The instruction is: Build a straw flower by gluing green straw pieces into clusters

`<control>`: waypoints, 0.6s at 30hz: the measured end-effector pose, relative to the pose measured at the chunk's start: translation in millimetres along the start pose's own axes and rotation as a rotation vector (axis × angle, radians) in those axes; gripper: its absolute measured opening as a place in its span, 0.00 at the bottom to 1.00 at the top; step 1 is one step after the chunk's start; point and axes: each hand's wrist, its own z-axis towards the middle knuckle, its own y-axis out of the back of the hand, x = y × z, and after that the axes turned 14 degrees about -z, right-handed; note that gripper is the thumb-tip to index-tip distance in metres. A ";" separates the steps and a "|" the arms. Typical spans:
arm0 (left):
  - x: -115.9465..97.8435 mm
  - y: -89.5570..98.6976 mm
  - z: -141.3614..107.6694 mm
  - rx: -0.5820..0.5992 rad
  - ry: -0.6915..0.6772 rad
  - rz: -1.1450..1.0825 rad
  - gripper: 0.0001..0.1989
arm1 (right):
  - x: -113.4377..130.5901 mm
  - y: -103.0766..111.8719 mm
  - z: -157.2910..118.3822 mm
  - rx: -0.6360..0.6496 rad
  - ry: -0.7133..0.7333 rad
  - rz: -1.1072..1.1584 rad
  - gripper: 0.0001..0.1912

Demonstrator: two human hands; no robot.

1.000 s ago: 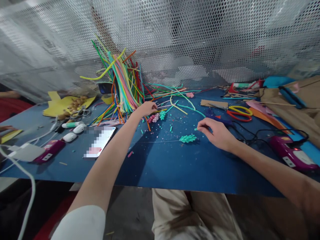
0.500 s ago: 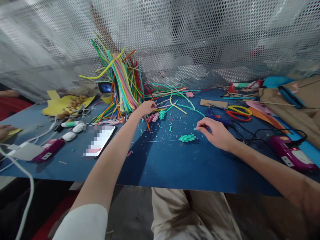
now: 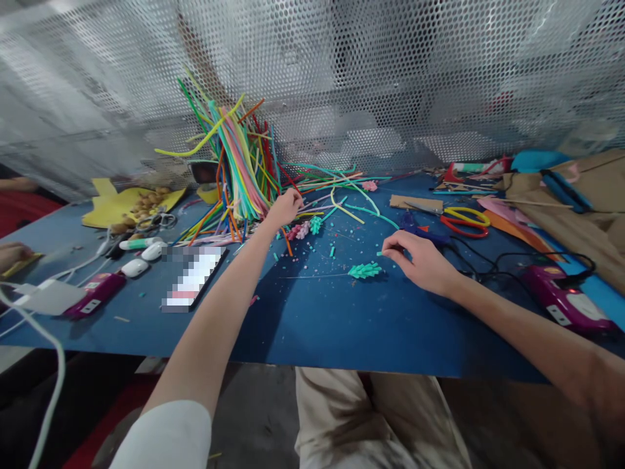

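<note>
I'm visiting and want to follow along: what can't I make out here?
All in the head view:
Phone screen: pixelated, unreadable.
Left hand: too small and blurred to tell whether it grips anything.
Green piece in the right hand: inner end covered by the hand.
Co-worker's hand: cut off by the left edge.
Blue tool: partly hidden behind the right hand.

1 head cam, fwd/down, above table (image 3: 317, 335)

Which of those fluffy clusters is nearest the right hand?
The front turquoise cluster, left of the right hand; the other turquoise one and the pink ones lie farther back.
</note>
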 end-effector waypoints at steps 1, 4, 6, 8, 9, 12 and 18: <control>-3.5 0.9 -2.1 -0.056 -0.019 -0.023 0.12 | 0.1 -0.2 0.1 0.001 -0.007 -0.001 0.10; -23.1 -2.8 -9.9 -0.176 -0.141 -0.202 0.10 | -0.3 -1.6 0.9 0.007 -0.045 -0.008 0.11; -44.1 -13.2 -18.6 -0.126 -0.203 -0.392 0.11 | -1.2 -3.2 1.7 -0.003 -0.070 -0.017 0.10; -69.6 -28.6 -31.2 0.011 -0.188 -0.574 0.13 | -2.8 -4.9 2.7 -0.017 -0.091 -0.028 0.10; -82.8 -37.0 -38.8 0.090 -0.183 -0.639 0.14 | -3.9 -5.6 3.2 -0.021 -0.099 -0.037 0.09; -118.7 -57.5 -62.7 0.302 -0.219 -0.754 0.13 | -7.4 -7.0 4.6 -0.016 -0.109 -0.069 0.09; -149.6 -65.9 -94.3 0.464 -0.133 -0.996 0.14 | -11.4 -7.9 6.0 -0.028 -0.124 -0.071 0.08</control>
